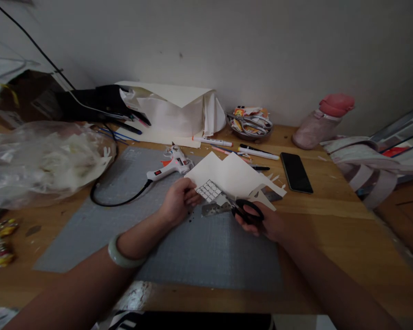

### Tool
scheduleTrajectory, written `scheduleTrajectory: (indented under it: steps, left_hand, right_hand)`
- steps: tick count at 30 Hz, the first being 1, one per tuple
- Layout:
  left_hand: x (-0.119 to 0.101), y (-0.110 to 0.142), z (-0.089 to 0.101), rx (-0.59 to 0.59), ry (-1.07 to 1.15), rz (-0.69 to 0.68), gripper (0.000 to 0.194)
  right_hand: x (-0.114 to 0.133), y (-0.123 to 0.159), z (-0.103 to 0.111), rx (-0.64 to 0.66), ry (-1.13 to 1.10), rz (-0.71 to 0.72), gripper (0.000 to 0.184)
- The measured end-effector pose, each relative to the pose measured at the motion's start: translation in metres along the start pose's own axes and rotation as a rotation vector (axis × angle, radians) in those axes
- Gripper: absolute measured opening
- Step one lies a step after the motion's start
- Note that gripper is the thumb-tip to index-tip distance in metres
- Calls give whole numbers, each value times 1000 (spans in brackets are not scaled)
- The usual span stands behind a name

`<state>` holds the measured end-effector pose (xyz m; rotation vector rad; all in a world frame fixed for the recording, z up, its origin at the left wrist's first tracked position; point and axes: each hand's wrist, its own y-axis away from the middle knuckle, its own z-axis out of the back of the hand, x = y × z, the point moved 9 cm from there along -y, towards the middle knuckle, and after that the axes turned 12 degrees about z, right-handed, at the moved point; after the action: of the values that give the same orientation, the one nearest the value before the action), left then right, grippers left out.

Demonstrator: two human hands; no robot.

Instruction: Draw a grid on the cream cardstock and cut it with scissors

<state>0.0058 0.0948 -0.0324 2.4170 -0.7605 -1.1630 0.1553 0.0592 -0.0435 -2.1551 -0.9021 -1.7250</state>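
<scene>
My left hand (180,200) pinches the left edge of a sheet of white paper (227,173) that has a black grid pattern (209,189) drawn at its lower left corner. In my right hand (261,222) is a pair of black-handled scissors (249,211), my fingers through the loops. The blades point left and meet the paper beside the grid drawing; how far apart they are I cannot tell. Under the paper and scissors a metal ruler (215,210) lies on the grey cutting mat (206,256). Cut strips of paper hang at the sheet's right side.
Beyond my left hand lies a white glue gun (168,169) with a black cord. Markers (258,152), a bowl of wrappers and scissors (251,130), a phone (296,173) and a pink bottle (318,123) stand farther back. A plastic bag (44,165) covers the left side.
</scene>
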Motion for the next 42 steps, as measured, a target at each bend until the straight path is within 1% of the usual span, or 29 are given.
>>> scheduleTrajectory:
  steps: [6,11,13,18,20,23,25,31,35,42]
  left_hand:
    - [0,0,-1,-12,4,3,26]
    - [-1,0,0,-24,5,11,26]
    - [-2,-1,-1,-11,-8,-5,24]
    - [-2,-2,-4,43,-81,-31,22]
    - [0,-2,-6,63,-119,-30,23]
    - [3,-2,-10,94,-171,-24,27]
    - [4,-2,-12,118,-195,-27,27]
    - [10,-3,-16,168,-218,-22,23]
    - [14,-1,-21,215,-238,-8,25]
    - [13,0,-23,226,-229,-5,22]
  right_hand:
    - [-1,-1,2,0,27,4,47]
    - [1,-2,-1,46,12,37,44]
    - [1,-2,-2,51,7,35,43]
    - [3,0,-1,-13,-46,-3,44]
    - [3,1,-4,-13,-70,-12,44]
    - [2,3,-4,-21,-49,-26,45]
    - [-1,3,-3,-15,-31,-30,45]
    - [-6,6,-5,34,-78,-40,52]
    - [-4,6,-4,13,-42,-30,53]
    - [-8,5,-4,45,-52,-41,51]
